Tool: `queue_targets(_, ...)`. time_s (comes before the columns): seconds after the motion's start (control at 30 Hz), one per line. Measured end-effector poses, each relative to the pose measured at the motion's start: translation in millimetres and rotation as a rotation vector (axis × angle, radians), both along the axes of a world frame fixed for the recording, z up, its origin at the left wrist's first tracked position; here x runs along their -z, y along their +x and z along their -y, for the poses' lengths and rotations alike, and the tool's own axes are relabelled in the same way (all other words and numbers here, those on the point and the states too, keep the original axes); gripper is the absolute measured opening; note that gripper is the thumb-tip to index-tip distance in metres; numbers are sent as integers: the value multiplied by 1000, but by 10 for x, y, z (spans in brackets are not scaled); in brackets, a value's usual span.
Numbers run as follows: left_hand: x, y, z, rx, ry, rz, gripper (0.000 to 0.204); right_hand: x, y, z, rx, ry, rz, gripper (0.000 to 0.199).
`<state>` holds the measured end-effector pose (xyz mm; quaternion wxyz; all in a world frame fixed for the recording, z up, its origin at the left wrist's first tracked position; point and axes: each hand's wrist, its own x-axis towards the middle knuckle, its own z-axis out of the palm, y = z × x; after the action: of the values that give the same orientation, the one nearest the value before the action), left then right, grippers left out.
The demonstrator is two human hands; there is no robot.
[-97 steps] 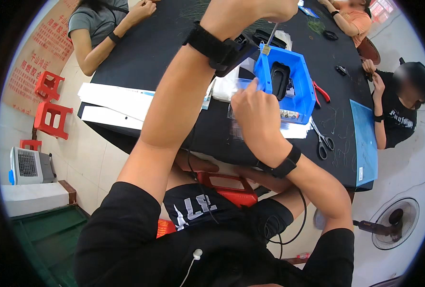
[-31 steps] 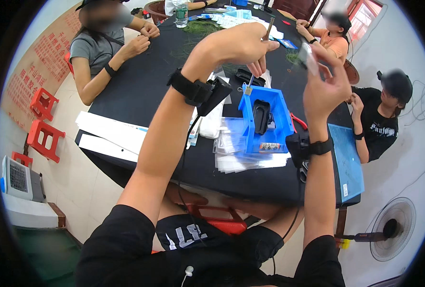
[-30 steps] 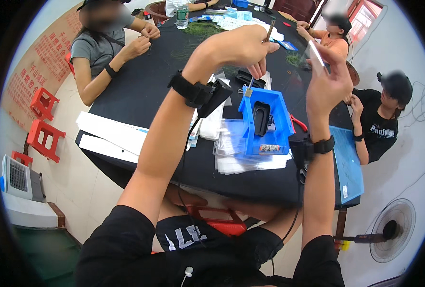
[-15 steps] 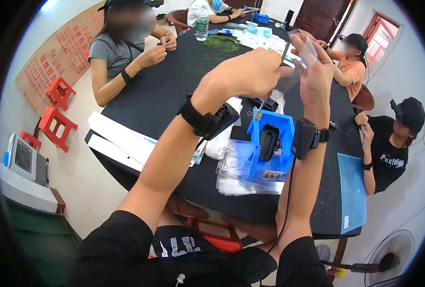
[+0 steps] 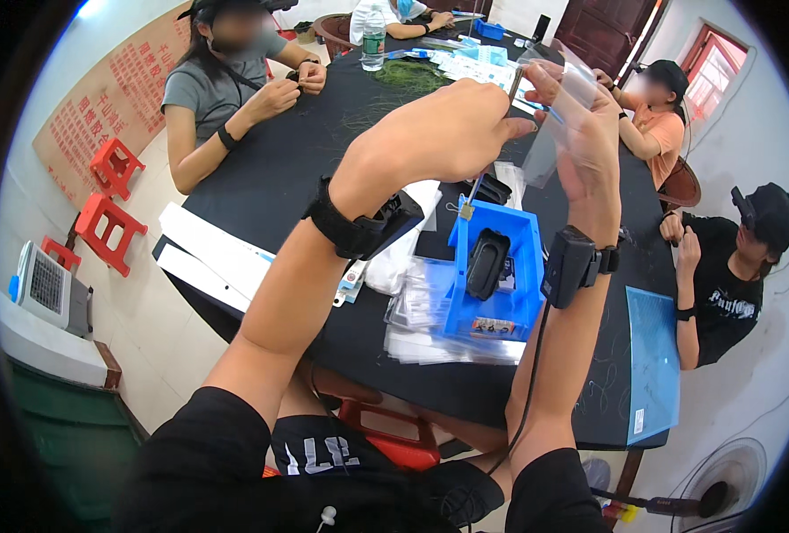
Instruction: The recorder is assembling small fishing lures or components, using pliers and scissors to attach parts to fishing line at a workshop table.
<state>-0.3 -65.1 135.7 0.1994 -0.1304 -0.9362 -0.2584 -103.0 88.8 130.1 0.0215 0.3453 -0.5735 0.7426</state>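
Note:
My left hand (image 5: 439, 129) is closed over the middle of the black table, fingers wrapped around a thin metal tool (image 5: 516, 82) that sticks up past the knuckles. A slim shaft shows below that fist; its exact kind is hidden. Close to it, my right hand (image 5: 590, 133) is raised and grips a clear plastic bag (image 5: 550, 147), which hangs across its palm and fingers. Beneath both hands stands a blue plastic bin (image 5: 526, 266) holding a black oval case (image 5: 487, 265) and small packets. A binder clip (image 5: 466, 211) is at the bin's far left corner.
Clear plastic bags (image 5: 448, 348) lie in front of the bin. White strips (image 5: 212, 266) sit at the table's left edge, a blue sheet (image 5: 652, 364) at its right. Green threads (image 5: 409, 75) and a water bottle (image 5: 373, 40) lie farther back. Several people sit around the table.
My left hand has shifted slightly left. The plastic bag has swung and now shows longer in front of my right hand. The view has also moved a little.

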Motion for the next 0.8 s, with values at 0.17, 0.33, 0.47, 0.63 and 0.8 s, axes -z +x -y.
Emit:
queue_targets(0.17, -3, 14, 39, -14, -56, -16, 43, -19, 42, 26, -86, 67, -103, 27)
queue_targets(0.33, -38, -28, 178, 84, 38, 122, 43, -11, 75, 27, -138, 139, -182, 29)
queue_targets(0.47, -70, -66, 363, 322, 263, 186, 39, 23, 51, 63, -115, 112, -196, 28)
queue_targets(0.63, -113, -76, 559, 389, 469, 146, 49, 51, 18, 48, -117, 142, -233, 26)
queue_targets(0.8, -136, -71, 598, 383, 617, 150, 44, 70, 33, 98, -95, 113, -230, 25)
